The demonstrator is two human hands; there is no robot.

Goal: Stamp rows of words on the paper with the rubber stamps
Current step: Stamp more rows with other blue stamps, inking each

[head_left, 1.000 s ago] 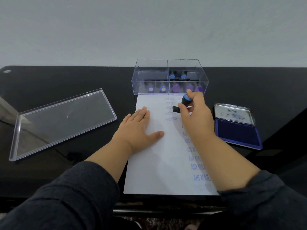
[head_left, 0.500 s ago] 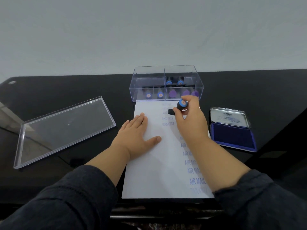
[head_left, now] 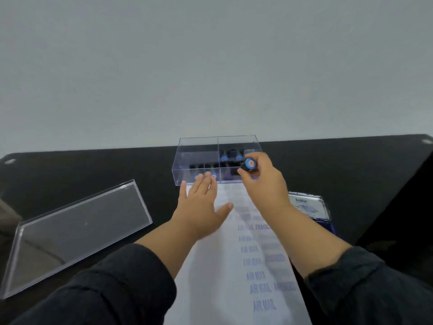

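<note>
A plain pale grey wall (head_left: 210, 66) fills the upper half of the view, evenly and softly lit, and directly below it a glossy black table (head_left: 93, 170) runs the full width, its far edge meeting the wall.

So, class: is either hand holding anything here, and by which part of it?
The right hand pinches a rubber stamp by its black handle just below the blue cap, over the clear box. The left hand holds nothing; it lies flat on the paper.
</note>
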